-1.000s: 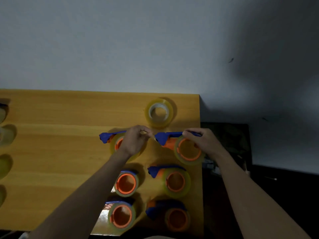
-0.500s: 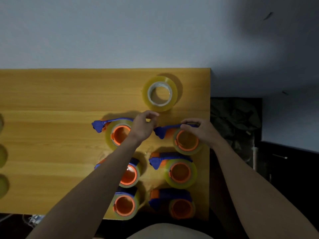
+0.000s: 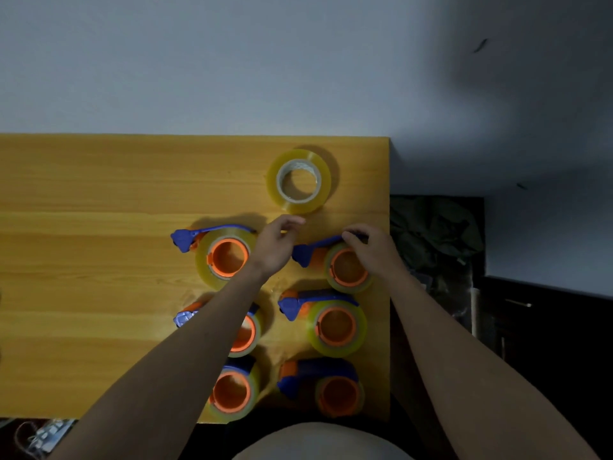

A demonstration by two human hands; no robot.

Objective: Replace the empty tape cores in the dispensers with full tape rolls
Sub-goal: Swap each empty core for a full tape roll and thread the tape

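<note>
Meanwhile, the left hand was lifted, fingertips pinched perhaps on tape, from the far-right dispenser gripped by the right hand on the surface, suggesting threading nearly done.

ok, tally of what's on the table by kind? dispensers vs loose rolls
Tape dispensers (blue and orange, each with a roll on it): 6
Loose tape rolls: 1
Total: 7
</note>
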